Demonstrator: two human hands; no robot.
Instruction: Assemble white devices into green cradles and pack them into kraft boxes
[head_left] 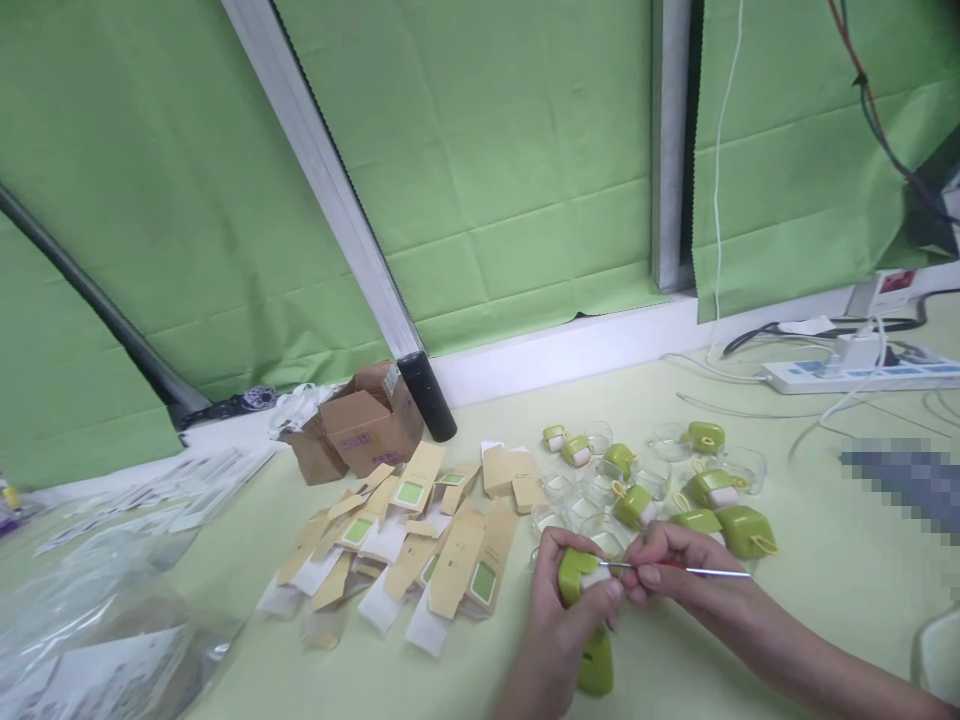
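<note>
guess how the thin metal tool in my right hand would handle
The thin metal tool is probably stiff, since it looks straight. Being slender, it is likely light for the right hand. It might roll, though its cross-section is too small to judge.

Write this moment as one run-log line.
left hand: holds green device | right hand: holds metal tool, tip at device | nearby: beige cartons

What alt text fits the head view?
The left hand holds a green-and-white gadget while the right hand points a thin metal tool at its white part. Similar green pieces and clear covers lie beyond; tan cartons lie left.
</note>
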